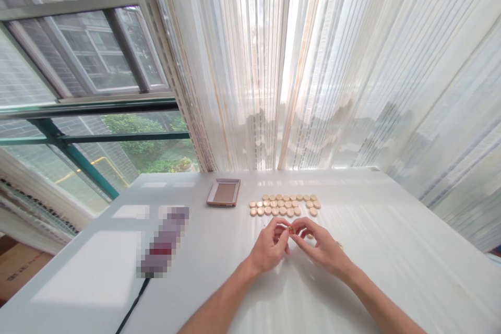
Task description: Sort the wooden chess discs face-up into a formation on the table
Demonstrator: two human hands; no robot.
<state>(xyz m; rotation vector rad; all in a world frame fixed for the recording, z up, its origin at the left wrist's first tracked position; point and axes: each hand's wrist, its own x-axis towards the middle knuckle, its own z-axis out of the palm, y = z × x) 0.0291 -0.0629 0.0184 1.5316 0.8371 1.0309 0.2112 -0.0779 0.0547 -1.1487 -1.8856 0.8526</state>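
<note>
One red-marked piece (290, 230) sits pinched between my left fingers (282, 240) and right fingers (301, 243), over the bench (391, 250), with the rows of round discs (287, 204) at twelve o'clock. If my pinch slackens, it could drop; a straying knuckle could knock those rows askew.

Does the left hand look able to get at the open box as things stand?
Probably yes: the direct way from the left hand to the open box runs left of the rows of discs. First, though, that hand would likely have to let go of the small piece it holds with the right hand.
</note>
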